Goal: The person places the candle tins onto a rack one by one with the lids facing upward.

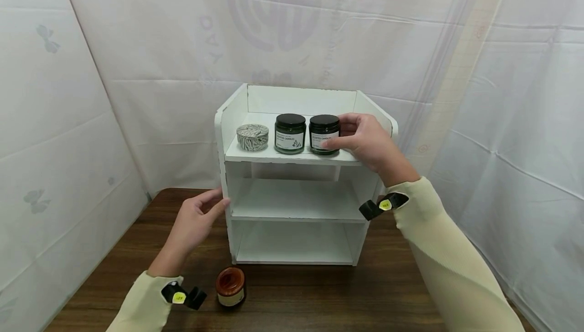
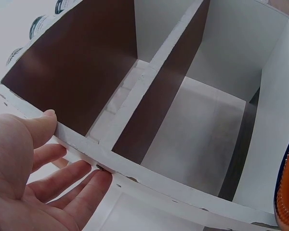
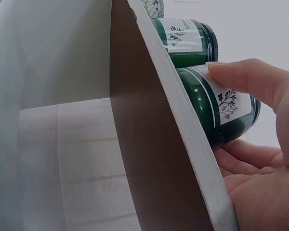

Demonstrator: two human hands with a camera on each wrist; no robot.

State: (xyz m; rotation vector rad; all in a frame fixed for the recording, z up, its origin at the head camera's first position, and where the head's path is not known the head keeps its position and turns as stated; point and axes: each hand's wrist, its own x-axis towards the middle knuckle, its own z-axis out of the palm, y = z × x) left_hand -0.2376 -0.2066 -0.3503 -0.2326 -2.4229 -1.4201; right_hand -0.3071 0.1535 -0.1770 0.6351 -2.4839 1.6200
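Observation:
On the top shelf of a white shelf unit (image 1: 292, 214), my right hand (image 1: 371, 142) grips a green scented candle jar (image 1: 324, 137) with a black lid. Thumb and fingers lie on opposite sides of it, as the right wrist view shows on the jar (image 3: 226, 103). A second, matching candle jar (image 1: 290, 134) stands just left of it. Farther left sits a round tin (image 1: 253, 137) with a grey-white leafy pattern. Down at the unit's left side, my left hand (image 1: 196, 220) touches the front edge of the side panel (image 2: 130, 180), thumb at the front and fingers along the outside.
An amber glass jar (image 1: 230, 287) with a pale label stands on the dark wooden table (image 1: 319, 296), in front of the unit's lower left corner. The unit's middle shelf (image 1: 296, 197) and bottom compartment lie below the jars. White curtains (image 1: 159, 68) hang behind and at both sides.

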